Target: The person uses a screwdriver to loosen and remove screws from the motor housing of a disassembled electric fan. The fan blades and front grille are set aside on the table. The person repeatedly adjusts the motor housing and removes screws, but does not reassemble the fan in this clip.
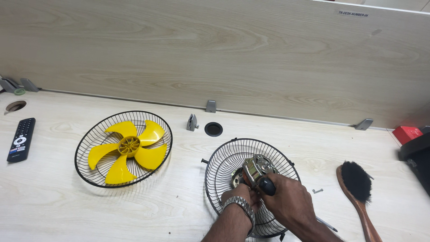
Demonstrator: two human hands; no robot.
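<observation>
A: Where's the motor?
B: Motor (257, 169) sits in the rear grille (224, 163), lower centre of the desk (58, 201). Your left hand (239, 195) is closed on its base; your right hand (286, 201) grips a black-handled screwdriver (267, 186) against it.
A: Blade?
B: Yellow blade (129, 150) lies in the other grille (85, 152), well apart.

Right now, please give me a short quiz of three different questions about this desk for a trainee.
1. True or false: the yellow fan blade lies inside a black wire guard.
2. Which hand grips the black tool handle? A left, B right.
3. What lies right of the small screw?

Key: 1 true. 2 B, the right hand; the left hand steadies the fan motor. 3 the wooden brush.
</observation>
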